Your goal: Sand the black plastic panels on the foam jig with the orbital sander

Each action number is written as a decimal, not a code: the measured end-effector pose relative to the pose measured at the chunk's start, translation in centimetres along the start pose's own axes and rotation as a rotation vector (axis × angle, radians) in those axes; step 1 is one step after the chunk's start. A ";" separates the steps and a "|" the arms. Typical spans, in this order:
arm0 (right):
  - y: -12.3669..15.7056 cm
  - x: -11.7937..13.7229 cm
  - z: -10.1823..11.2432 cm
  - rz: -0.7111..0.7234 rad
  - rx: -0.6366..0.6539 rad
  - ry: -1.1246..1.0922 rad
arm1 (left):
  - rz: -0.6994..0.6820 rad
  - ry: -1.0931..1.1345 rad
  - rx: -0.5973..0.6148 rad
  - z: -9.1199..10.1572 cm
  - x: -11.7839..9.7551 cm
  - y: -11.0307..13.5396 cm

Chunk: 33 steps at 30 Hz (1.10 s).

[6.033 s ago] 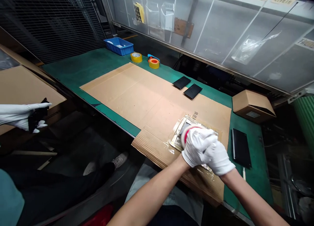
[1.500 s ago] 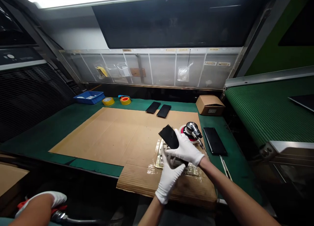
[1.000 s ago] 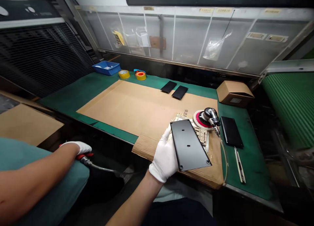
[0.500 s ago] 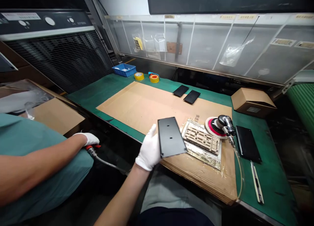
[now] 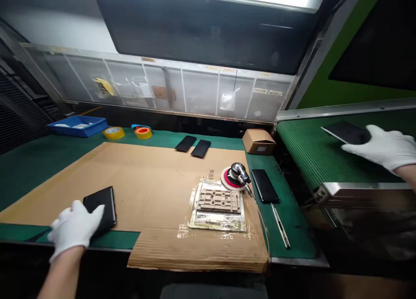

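My left grip (image 5: 74,229) is closed around a black panel (image 5: 103,206), fingers over its near side, and the panel sits low at the front edge of the cardboard sheet (image 5: 152,190). My right grip (image 5: 380,146) is stretched out flat-fingered against a second black panel (image 5: 347,132), out over the green ribbed conveyor belt (image 5: 302,149); I can't tell whether it is pinching that panel or only pressing it.

The step in hand looks like handling panels, one per side, with no hand on the bench tools. The next move calls for settling the panel on the belt squarely before my right hand lets go.

Between my hands, a pneumatic orbital sander (image 5: 235,176) lies on its red-ringed pad at the cardboard's right edge, beside a cut-out jig (image 5: 218,202) on foil sheeting. A third black panel (image 5: 264,185) lies on the green surface (image 5: 292,234) just right of the cardboard, and two more (image 5: 192,145) lie along the far edge.

In the far left corner, a blue plastic tray (image 5: 78,126) holds small white pieces. At the far right, a cardboard carton (image 5: 259,141) has a raised flap; its contents don't show.
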State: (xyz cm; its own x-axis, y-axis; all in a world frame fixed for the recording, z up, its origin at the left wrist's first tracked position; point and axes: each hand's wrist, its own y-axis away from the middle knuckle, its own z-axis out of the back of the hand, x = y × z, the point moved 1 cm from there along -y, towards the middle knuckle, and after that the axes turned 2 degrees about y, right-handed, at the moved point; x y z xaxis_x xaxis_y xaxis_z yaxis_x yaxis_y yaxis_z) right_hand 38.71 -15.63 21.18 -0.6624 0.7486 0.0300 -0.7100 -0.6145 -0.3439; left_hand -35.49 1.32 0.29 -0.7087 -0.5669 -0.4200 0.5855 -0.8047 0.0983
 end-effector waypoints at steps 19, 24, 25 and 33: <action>25.6 3.7 -21.7 0.133 0.335 -0.115 | 0.426 1.798 1.690 -6.6 -5.4 29.7; 25.1 1.6 -26.8 0.173 0.583 -0.042 | 0.507 1.756 1.808 -5.7 -4.7 30.2; 25.0 1.6 -27.1 0.173 0.605 -0.053 | 0.500 1.758 1.804 -5.4 -4.5 30.3; 27.0 2.2 -21.8 -0.076 0.387 -0.518 | 0.615 1.722 1.801 -3.4 -4.3 30.6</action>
State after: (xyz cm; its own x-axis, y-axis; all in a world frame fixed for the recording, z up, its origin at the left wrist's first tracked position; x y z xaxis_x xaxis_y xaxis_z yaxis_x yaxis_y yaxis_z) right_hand 23.30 -25.15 -8.54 -0.5677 0.6362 0.5225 -0.7303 -0.6821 0.0371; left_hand -13.21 -20.27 2.03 0.5581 -0.8295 0.0197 -0.7945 -0.5274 0.3010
